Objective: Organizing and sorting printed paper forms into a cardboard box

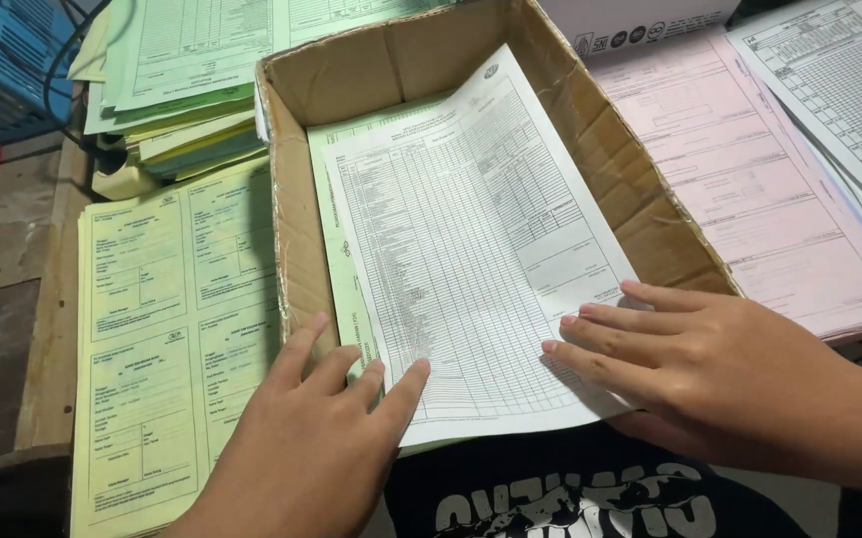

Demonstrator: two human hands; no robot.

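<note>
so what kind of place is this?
Likely an office desk for sorting paperwork: a cardboard box holding a white form, yellow forms and pink forms stacked beside it.

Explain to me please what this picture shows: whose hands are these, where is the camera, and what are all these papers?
The one picture comes from a camera worn on a person's head, looking down at their own two bare hands; there is no machine.

The left hand and the right hand lie flat, fingers spread, on a white printed form sheet. Neither hand grips it. The sheet rests in an open brown cardboard box, on top of a pale green sheet.

Left of the box lies a stack of yellow forms, with a pile of green and yellow papers behind it. Right of the box lie pink forms and more white forms.
</note>
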